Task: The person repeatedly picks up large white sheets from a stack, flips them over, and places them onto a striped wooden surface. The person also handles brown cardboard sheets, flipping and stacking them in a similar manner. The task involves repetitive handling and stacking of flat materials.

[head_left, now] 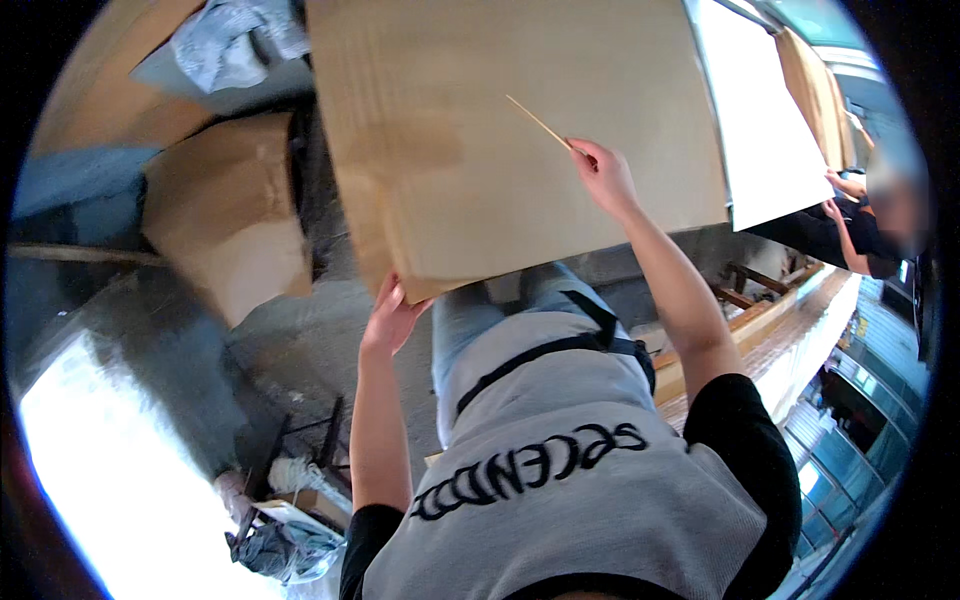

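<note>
A large flat brown cardboard sheet [510,200] spreads out in front of my body, slightly creased near its left front corner. At that corner my left hand [392,318] grips the edge, its fingers on the cardboard. Over the right half of the sheet, my right hand [605,178] is closed around one end of a thin, light wooden stick [534,117]. The stick's free end points away and to the left. I cannot tell whether its tip touches the cardboard.
A smaller brown cardboard piece [235,210] lies at left, below crumpled pale plastic [235,45]. At right, a co-worker's hands [838,195] hold a white sheet [765,120]. Wooden beams [770,310] stand at my right, and bags [285,545] sit at lower left.
</note>
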Demonstrator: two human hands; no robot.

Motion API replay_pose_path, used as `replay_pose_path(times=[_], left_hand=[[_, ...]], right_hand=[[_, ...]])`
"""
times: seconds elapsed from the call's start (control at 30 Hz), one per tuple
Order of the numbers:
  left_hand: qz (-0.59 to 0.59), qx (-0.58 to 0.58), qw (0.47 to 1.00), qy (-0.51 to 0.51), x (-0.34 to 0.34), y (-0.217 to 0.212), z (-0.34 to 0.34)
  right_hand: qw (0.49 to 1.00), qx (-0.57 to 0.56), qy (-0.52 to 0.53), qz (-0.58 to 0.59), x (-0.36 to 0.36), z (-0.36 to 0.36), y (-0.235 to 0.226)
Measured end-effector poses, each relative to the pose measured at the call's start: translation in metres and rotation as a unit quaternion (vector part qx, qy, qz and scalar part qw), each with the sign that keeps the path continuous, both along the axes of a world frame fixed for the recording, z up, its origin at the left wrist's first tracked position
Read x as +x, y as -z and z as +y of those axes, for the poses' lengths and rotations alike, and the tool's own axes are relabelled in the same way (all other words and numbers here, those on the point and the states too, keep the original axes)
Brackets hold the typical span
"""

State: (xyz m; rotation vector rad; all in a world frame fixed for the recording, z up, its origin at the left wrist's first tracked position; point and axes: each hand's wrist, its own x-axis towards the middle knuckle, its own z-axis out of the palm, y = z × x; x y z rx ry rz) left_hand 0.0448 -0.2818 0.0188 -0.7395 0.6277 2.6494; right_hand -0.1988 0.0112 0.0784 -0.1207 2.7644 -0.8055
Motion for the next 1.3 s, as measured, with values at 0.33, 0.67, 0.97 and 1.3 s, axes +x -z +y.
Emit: replay_pose_path(times=[0.33, 0.67, 0.97, 1.3], left_hand=[[-0.143, -0.047, 0.988, -0.018, -0.047, 0.001, 0.169], [-0.186, -0.211, 0.955, -0.098, -0.039, 0.020, 0.212], [-0.240, -0.039, 0.950, -0.197, 0.010, 0.036, 0.231], [-0.226, -0.040, 0.959, -0.169, -0.012, 0.031, 0.239]], right_hand=[[0.995, 0.036, 0.098, 0.010, -0.027, 0.208, -0.041], [0.991, 0.131, -0.015, -0.026, -0.024, 0.291, -0.056], [0.955, 0.218, -0.203, 0.004, 0.002, 0.266, -0.043], [0.930, 0.271, -0.249, -0.022, 0.014, 0.236, -0.068]])
